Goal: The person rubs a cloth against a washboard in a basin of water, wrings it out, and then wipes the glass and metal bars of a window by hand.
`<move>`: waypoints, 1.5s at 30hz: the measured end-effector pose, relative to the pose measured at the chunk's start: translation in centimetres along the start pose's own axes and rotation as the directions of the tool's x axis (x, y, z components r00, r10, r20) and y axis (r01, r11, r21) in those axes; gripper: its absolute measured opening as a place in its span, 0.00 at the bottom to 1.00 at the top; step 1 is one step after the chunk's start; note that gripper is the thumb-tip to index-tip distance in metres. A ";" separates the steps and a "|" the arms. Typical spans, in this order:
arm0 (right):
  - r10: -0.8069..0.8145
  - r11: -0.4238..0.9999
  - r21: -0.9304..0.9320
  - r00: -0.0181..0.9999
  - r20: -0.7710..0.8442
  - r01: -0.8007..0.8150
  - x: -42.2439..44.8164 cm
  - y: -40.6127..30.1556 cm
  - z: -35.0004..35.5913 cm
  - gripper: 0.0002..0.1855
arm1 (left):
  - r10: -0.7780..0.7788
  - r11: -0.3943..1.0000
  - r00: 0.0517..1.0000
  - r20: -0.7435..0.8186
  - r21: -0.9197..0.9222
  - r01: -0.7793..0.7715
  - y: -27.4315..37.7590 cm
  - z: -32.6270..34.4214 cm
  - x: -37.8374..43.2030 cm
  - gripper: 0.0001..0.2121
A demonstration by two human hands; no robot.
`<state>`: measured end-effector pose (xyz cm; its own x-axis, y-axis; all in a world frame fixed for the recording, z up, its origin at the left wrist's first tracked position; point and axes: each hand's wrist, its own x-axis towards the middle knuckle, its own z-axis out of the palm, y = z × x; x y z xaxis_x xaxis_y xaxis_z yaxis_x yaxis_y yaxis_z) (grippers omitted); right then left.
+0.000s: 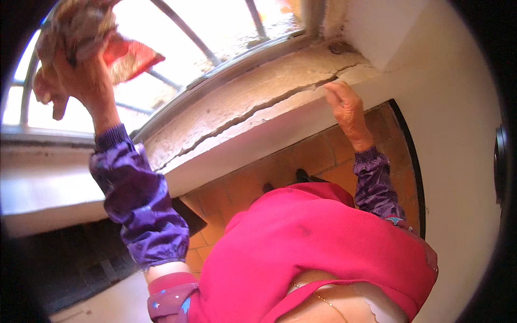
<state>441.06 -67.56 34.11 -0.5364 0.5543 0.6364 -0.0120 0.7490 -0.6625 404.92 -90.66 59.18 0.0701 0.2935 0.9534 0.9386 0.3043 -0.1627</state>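
My left hand (pixel 87 80) is raised at the upper left, in front of the window. It grips a crumpled cloth rag (pixel 133 60) with red and brownish parts, blurred at its edges. Whether the rag touches the glass I cannot tell. My right hand (pixel 348 115) hovers at or just above the front edge of the window sill (pixel 250 95), fingers bent and near each other; contact with the sill is unclear. Nothing shows in that hand. A long jagged crack (pixel 246 116) runs along the sill. Purple sleeve covers reach both wrists.
Dark bars (pixel 190 32) cross the bright window. A white wall (pixel 448 121) rises at the right, with a dark baseboard (pixel 416 177). Terracotta floor tiles (pixel 311 151) lie below the sill. A dark object (pixel 80 258) stands at the lower left.
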 end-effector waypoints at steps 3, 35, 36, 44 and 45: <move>0.069 0.998 0.002 0.989 0.133 -0.070 -0.9 1.4 -0.8 0.05 | -0.179 0.961 0.982 0.069 0.227 0.159 4.0 1.7 -6.5 0.32; 0.111 0.222 0.925 0.950 0.291 -0.309 3.1 -11.9 7.5 0.34 | -0.046 0.516 0.575 0.817 -0.474 0.714 18.0 -4.7 -9.3 0.33; 0.115 0.293 0.921 0.966 0.233 -0.257 4.5 -11.1 6.5 0.33 | -0.026 0.468 0.567 0.823 -0.491 0.735 16.6 -4.6 -8.6 0.31; -0.418 0.837 0.260 0.869 -0.266 0.482 20.2 -15.7 -3.1 0.28 | -0.504 0.757 0.792 0.344 -0.265 0.597 7.8 -1.2 -6.5 0.16; -0.492 0.832 0.132 0.826 -0.277 0.539 21.4 -16.4 -2.9 0.27 | -0.464 0.824 0.824 0.325 -0.183 0.536 7.4 -0.6 -6.8 0.16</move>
<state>432.26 -66.94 59.78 -0.2035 0.1900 0.9605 -0.4103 0.8741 -0.2599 411.55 -90.96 51.67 -0.4871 0.3956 0.7786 0.8731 0.2420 0.4233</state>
